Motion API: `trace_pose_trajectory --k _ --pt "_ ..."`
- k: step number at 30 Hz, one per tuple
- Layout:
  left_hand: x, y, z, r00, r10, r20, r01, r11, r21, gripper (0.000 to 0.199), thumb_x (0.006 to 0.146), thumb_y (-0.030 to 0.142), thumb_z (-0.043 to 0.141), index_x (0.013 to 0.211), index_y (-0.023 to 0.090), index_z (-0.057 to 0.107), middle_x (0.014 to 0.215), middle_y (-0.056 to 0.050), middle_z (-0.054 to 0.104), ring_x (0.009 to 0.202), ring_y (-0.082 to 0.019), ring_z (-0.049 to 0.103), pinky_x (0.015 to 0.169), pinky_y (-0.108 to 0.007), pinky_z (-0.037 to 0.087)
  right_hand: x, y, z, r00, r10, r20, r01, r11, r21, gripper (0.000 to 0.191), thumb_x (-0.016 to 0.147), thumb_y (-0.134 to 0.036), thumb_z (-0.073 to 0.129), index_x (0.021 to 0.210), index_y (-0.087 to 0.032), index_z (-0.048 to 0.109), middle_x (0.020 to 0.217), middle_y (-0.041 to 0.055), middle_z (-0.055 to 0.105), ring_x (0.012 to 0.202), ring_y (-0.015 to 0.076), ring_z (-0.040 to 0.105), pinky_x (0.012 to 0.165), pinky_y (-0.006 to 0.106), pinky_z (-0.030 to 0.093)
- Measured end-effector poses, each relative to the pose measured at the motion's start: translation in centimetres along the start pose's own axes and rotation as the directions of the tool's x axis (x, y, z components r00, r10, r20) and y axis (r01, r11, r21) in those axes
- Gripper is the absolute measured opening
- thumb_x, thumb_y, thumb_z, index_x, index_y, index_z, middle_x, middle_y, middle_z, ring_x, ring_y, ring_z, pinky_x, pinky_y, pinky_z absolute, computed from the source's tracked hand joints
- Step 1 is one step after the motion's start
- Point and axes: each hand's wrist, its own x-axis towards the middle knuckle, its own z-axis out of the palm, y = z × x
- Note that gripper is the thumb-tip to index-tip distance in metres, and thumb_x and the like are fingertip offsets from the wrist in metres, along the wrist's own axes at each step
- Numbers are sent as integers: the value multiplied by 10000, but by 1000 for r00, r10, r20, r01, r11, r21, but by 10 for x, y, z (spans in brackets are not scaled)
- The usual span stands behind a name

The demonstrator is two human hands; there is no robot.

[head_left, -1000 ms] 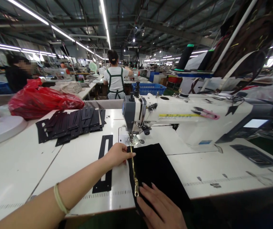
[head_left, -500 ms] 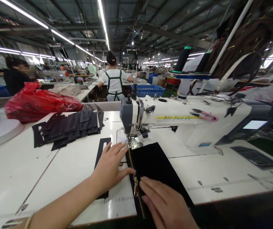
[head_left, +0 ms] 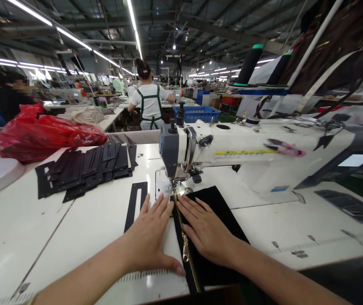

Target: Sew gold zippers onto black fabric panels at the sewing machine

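Note:
Black fabric [head_left: 219, 212] with a gold zipper [head_left: 180, 220] along its left side lies under the needle area of a white sewing machine [head_left: 245, 148]. The gold zipper pull [head_left: 185, 250] rests between my hands. My left hand [head_left: 149, 237] lies spread, fingertips near the fabric's left edge by the presser foot, thumb stretched toward the zipper. My right hand [head_left: 205, 226] lies flat on the black fabric just right of the zipper, fingers extended toward the needle. Neither hand grasps anything. A black slotted piece [head_left: 133, 203] lies left of the machine's needle plate, partly hidden by my left hand.
A pile of black slotted pieces [head_left: 82, 169] lies at the table's back left, with a red plastic bag [head_left: 48, 131] behind it. Pink-handled snips [head_left: 287, 148] rest on the machine. A blue crate [head_left: 197, 114] and a person in a green apron [head_left: 150, 99] are beyond.
My right hand has moved forward and up the fabric, to the zipper near the needle. My left hand has shifted slightly, its thumb now lower and off the zipper. The camera view has shifted slightly.

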Motion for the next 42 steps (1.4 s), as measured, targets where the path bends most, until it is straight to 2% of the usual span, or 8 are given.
trace_pose_trajectory --k 6,15,20,23,28,33,38,42 --pt "-62 -33 5 952 -197 -233 234 962 142 978 669 736 487 1379 99 272 1425 -206 210 1313 -376 186 1058 -578 116 -1 0 -6 1000 30 -6 -29 997 71 482 895 -257 376 1353 -109 341 1414 122 320 1308 203 272 1069 448 242" --pt "-117 -11 33 976 17 -216 13 991 134 995 552 567 676 1394 261 243 1443 -129 222 1272 -427 264 1011 -608 232 0 1 -5 999 27 23 -29 998 62 457 923 -260 328 1357 -117 342 1415 113 309 1311 196 267 1064 450 252" --pt "-106 -3 10 982 -62 -179 65 998 14 642 654 212 558 1281 279 435 1408 -68 347 1248 -327 361 999 -500 352 -1 9 -4 1000 -10 21 10 999 40 450 909 -192 320 1342 -75 358 1414 113 316 1311 189 266 1068 428 264" --pt "-90 -9 1 977 -95 -193 82 994 -73 537 716 268 570 1243 239 470 1279 -104 474 1164 -299 445 970 -471 398 -2 9 -4 999 -30 23 30 1000 2 460 904 -195 337 1351 -91 347 1406 103 332 1307 194 277 1068 447 258" --pt "-61 -38 17 938 -112 -328 99 993 -57 442 824 320 498 1254 226 464 1391 -107 347 1254 -317 340 1001 -484 370 2 6 -2 1000 -17 10 17 999 -42 464 887 -187 356 1342 -101 367 1404 94 337 1300 201 292 1052 451 287" --pt "-38 -60 12 881 -111 -459 100 994 -49 338 877 157 326 1056 196 611 1059 -86 621 961 -218 591 830 -355 512 6 4 2 999 22 -33 -22 1000 -18 449 896 -187 341 1337 -115 381 1397 90 347 1296 198 301 1055 441 278" --pt "-23 -29 1 684 138 -717 -65 990 128 238 876 131 429 1044 168 594 972 -70 670 860 -180 638 729 -305 546 1 0 0 1000 14 -24 -15 1000 -24 466 880 -181 354 1337 -96 377 1401 106 338 1303 207 284 1059 449 267" --pt "1 -4 18 701 281 -655 -120 952 280 253 848 59 413 1014 103 599 1016 -114 666 920 -208 639 768 -336 555 -2 -1 -3 1000 6 -6 -6 1000 5 508 839 -122 372 1347 -106 363 1399 116 341 1309 206 271 1058 445 264"
